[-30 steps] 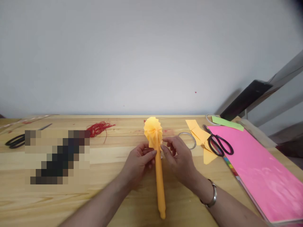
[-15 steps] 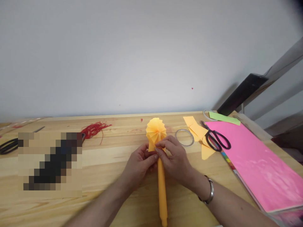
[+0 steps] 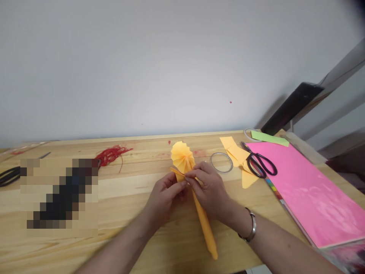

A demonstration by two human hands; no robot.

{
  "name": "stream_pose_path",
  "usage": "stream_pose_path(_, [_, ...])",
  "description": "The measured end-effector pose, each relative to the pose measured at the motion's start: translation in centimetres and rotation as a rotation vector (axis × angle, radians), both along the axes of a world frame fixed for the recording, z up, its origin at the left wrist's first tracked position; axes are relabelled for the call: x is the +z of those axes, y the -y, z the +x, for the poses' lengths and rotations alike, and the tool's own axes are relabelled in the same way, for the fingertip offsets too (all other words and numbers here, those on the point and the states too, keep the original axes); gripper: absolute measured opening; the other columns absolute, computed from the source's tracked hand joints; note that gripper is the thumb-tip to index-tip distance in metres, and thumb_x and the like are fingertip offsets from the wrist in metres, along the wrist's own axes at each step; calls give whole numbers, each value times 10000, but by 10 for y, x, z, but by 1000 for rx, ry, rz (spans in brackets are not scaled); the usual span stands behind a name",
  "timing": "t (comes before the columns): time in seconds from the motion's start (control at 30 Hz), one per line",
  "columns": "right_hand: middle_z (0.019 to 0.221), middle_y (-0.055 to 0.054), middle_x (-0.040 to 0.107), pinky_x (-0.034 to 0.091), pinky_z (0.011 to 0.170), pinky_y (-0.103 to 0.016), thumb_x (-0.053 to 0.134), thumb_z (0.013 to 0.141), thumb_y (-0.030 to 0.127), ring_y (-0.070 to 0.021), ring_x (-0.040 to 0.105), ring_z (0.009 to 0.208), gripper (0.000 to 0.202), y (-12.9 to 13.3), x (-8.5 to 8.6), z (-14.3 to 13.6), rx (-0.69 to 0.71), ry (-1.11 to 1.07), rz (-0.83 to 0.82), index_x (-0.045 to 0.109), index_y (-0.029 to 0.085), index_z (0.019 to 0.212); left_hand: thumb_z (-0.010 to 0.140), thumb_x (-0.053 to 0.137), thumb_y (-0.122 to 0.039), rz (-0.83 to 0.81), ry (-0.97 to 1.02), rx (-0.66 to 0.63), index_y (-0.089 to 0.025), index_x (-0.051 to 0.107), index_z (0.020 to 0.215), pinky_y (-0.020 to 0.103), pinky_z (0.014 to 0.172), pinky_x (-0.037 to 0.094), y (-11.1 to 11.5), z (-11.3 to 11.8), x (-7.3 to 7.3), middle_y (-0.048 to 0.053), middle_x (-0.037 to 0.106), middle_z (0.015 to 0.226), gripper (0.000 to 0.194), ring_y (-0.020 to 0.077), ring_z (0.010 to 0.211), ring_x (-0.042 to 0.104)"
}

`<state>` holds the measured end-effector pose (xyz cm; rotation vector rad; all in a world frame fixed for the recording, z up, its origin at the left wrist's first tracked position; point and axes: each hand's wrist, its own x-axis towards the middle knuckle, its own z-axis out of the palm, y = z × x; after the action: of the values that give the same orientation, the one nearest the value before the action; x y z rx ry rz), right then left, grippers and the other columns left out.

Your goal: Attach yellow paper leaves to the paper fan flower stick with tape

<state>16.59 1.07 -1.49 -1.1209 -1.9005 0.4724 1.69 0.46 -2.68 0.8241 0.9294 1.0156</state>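
Note:
A pleated orange paper fan tops a long rolled orange paper stick, which slants down to the right. My left hand pinches the paper just below the fan. My right hand grips the top of the stick beside it, fingertips meeting the left thumb. A small folded orange flap juts out to the left under the fan, above my left fingers. The far fingers of my left hand are partly hidden behind the paper.
Right of my hands lie a roll of clear tape, orange paper scraps, black-handled scissors, a pink paper pack and a green strip. Red threads and other scissors lie left, around a pixelated patch.
The fan has tilted slightly left, while the lower end of the stick has swung right. The flap under the fan now points left. Both hands still hold the paper.

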Motion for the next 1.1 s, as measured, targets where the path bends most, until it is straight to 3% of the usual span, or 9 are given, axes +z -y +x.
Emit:
stream_pose_path(0.27, [747, -29, 532, 450, 657, -260, 523, 846, 132, -140, 512, 746, 151, 1, -2, 0, -12, 27, 5, 664, 176, 818, 750, 637, -176, -36, 64, 7, -153, 596, 832, 216, 550, 400, 1, 2, 0, 15, 610, 649, 94, 103, 584, 542])
stream_pose_path(0.5, [747, -25, 544, 450, 643, -263, 524, 836, 128, -143, 524, 738, 150, -1, -3, 0, -33, 33, -8, 653, 193, 797, 799, 602, -222, -17, 52, -8, -196, 518, 1093, 207, 538, 400, 2, 4, 8, 0, 625, 681, 307, 98, 581, 554])
stream_pose_path(0.7, [824, -28, 566, 462, 695, -274, 543, 814, 115, -146, 546, 783, 112, -1, -4, 0, -63, 19, -55, 620, 187, 852, 795, 611, -317, 12, -82, -7, -182, 504, 960, 205, 502, 397, 1, 5, 10, -1, 619, 575, 239, 103, 514, 533])
stream_pose_path(0.87, [877, -44, 575, 470, 708, -291, 554, 819, 170, -163, 555, 817, 96, 0, -2, -1, -95, 27, -61, 593, 190, 905, 788, 620, -316, 8, -88, 6, -180, 497, 965, 201, 495, 403, 0, 6, 10, -4, 621, 569, 255, 104, 512, 539])
stream_pose_path(0.97, [947, -68, 581, 472, 719, -301, 563, 825, 233, -176, 558, 850, 190, -1, 1, 0, -120, -5, -50, 561, 178, 1008, 780, 632, -278, -24, -45, 33, -172, 524, 965, 181, 483, 398, -2, 5, 10, -8, 628, 619, 238, 90, 518, 549])
stream_pose_path(1.1, [956, -74, 587, 454, 710, -288, 433, 888, 187, -168, 558, 866, 170, -9, 4, 6, -186, -32, -49, 559, 173, 1000, 759, 645, -214, -70, 65, 120, -162, 571, 971, 156, 456, 394, -7, -3, 12, 5, 653, 769, 231, 62, 521, 558])
